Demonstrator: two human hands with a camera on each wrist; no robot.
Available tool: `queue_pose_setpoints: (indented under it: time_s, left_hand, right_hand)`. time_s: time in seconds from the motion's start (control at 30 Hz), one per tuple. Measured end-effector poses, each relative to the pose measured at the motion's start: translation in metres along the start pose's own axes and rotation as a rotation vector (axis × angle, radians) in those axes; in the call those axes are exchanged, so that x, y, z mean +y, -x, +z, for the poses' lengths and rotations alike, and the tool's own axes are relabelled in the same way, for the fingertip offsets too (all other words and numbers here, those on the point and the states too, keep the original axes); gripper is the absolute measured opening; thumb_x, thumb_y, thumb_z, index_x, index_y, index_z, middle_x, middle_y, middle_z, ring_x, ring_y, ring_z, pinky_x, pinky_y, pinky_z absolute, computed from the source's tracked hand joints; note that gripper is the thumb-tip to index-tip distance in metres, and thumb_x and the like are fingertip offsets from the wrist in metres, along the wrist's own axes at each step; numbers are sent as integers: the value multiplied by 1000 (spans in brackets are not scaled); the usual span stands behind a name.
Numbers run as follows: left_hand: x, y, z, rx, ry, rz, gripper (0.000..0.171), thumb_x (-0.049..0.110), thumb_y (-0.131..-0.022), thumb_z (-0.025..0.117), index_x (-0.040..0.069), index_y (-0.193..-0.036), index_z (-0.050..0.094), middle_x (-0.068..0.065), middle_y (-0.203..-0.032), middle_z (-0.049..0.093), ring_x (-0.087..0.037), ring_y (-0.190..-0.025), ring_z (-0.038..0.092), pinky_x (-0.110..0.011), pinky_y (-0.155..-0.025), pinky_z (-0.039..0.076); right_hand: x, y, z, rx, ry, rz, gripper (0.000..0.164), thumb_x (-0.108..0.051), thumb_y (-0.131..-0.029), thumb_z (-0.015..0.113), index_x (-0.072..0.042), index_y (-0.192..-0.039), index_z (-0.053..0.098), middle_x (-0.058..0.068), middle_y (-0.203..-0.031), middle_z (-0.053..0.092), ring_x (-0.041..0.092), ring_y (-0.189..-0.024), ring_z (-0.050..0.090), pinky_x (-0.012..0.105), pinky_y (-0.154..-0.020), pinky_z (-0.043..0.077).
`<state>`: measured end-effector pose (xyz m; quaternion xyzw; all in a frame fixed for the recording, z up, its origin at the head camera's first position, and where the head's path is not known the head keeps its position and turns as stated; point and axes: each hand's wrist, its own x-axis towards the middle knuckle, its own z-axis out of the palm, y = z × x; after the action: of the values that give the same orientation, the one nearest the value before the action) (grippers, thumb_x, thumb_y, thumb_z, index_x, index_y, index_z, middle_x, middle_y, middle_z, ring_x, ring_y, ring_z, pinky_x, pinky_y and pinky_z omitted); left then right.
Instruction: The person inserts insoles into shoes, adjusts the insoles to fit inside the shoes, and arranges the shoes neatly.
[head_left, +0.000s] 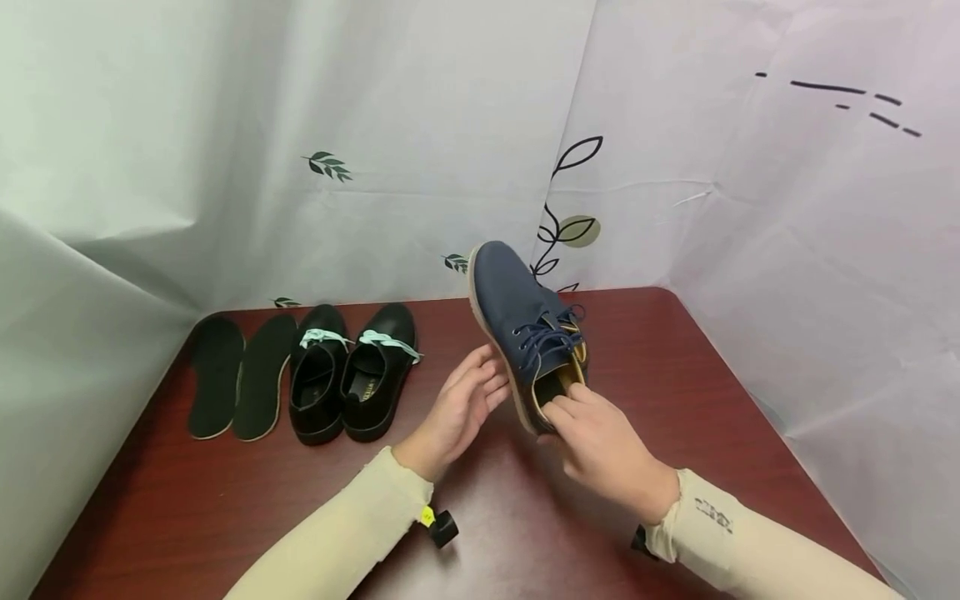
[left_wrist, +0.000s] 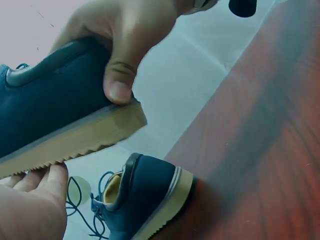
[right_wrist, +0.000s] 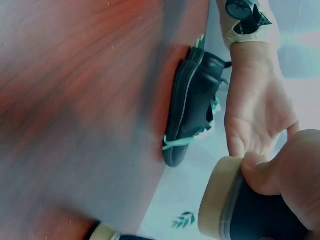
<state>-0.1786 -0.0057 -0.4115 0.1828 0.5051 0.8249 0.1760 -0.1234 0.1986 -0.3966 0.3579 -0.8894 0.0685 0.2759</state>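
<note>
In the head view, a navy lace-up shoe (head_left: 506,287) is held up over the table, toe pointing up and away. My right hand (head_left: 603,446) grips it at the heel, with fingers inside the opening and the thumb (left_wrist: 120,80) pressed on the outside of the heel. My left hand (head_left: 461,408) is at the shoe's left side. Its fingers (left_wrist: 45,185) touch the tan ridged sole from below in the left wrist view. Behind the held shoe stands a second navy shoe (left_wrist: 150,180) on the table, mostly hidden in the head view.
On the left of the dark red table (head_left: 675,400) stand two black shoes with pale green laces, a left one (head_left: 309,425) and a right one (head_left: 393,392). Beside them lie two black insoles, one outer (head_left: 213,375) and one inner (head_left: 262,379). White curtains (head_left: 450,125) hang around the table.
</note>
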Motion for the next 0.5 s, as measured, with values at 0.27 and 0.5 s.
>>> queue_pose_setpoints:
  time_s: [0.27,0.5]
  left_hand:
    - [0,-16,14,-40,-58,19,56,13,-101,36,5,-156,26,-29,-160,34,-37,-142,42,-62,-122,27]
    - [-7,-26,26,-26,-50,0,59,14,-101,39,6,-157,22,-28,-161,32,-41,-146,36,-63,-123,25]
  right_hand:
    - [17,-1,-10,33,17,49,33,-14,-70,89,-11,-84,59,2,-74,63,22,-72,47,36,-64,49]
    - [30,0,-13,34,29,77,33,-12,-71,88,-9,-84,59,4,-73,62,22,-72,47,36,-63,49]
